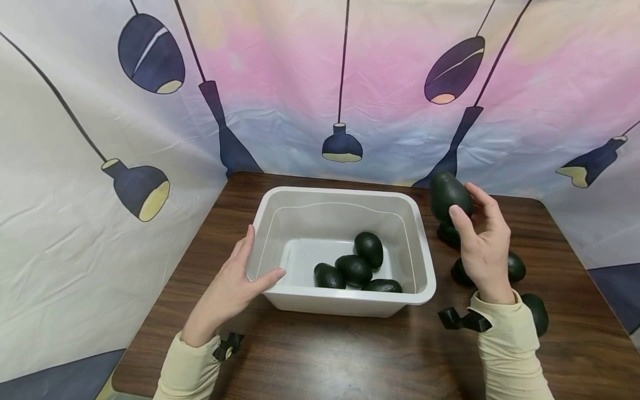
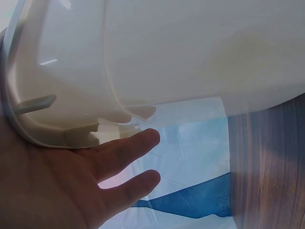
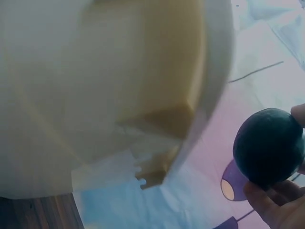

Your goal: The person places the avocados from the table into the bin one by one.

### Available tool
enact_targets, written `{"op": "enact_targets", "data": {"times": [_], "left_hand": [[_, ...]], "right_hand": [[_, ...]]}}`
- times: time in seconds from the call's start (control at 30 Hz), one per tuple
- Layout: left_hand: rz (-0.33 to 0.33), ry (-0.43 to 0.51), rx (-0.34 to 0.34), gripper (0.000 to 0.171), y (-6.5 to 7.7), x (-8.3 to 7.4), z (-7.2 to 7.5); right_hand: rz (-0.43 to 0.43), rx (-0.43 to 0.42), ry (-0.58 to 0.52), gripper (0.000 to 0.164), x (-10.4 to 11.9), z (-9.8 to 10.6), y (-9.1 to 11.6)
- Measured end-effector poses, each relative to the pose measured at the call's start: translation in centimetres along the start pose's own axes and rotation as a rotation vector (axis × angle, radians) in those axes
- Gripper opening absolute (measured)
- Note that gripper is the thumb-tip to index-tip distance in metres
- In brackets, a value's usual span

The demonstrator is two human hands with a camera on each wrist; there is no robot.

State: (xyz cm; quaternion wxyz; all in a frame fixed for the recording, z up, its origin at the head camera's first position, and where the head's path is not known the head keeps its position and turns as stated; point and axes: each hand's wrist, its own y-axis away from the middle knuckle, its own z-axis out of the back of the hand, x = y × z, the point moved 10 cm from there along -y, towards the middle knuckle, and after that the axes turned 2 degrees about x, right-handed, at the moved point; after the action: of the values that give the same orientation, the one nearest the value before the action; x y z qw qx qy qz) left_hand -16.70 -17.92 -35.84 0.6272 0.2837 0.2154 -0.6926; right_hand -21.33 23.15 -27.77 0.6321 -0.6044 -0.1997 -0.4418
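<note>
Raised above the table to the right of the bin, an avocado (image 1: 449, 198) with dark green skin is pinched between the thumb and fingers of my right hand (image 1: 484, 241). The right wrist view shows the same avocado (image 3: 268, 147) held at the fingertips. My left hand (image 1: 235, 280) rests on the left end of the white plastic bin (image 1: 345, 194), thumb over the near rim. In the left wrist view, the fingers (image 2: 128, 150) lie extended along the bin's outer side. Several avocados (image 1: 354, 270) sit inside the bin, towards its right half.
More avocados (image 1: 535, 314) lie on the brown wooden table (image 1: 320, 355) right of the bin, partly hidden by my right hand and forearm. A cloth backdrop (image 1: 290, 83) printed with hanging lamps stands behind the table. Black straps (image 1: 465, 320) are around both wrists.
</note>
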Motion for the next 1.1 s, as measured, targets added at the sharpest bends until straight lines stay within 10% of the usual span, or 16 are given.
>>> {"op": "enact_targets", "data": {"times": [0.73, 1.1], "left_hand": [[-0.001, -0.002, -0.002, 0.104, 0.0, 0.0, -0.1], [-0.005, -0.002, -0.005, 0.104, -0.1, 0.0, 0.0]], "right_hand": [[-0.068, 0.336, 0.158, 0.055, 0.4, -5.1, 1.9], [0.037, 0.250, 0.155, 0.052, 1.4, -3.9, 1.5]]}}
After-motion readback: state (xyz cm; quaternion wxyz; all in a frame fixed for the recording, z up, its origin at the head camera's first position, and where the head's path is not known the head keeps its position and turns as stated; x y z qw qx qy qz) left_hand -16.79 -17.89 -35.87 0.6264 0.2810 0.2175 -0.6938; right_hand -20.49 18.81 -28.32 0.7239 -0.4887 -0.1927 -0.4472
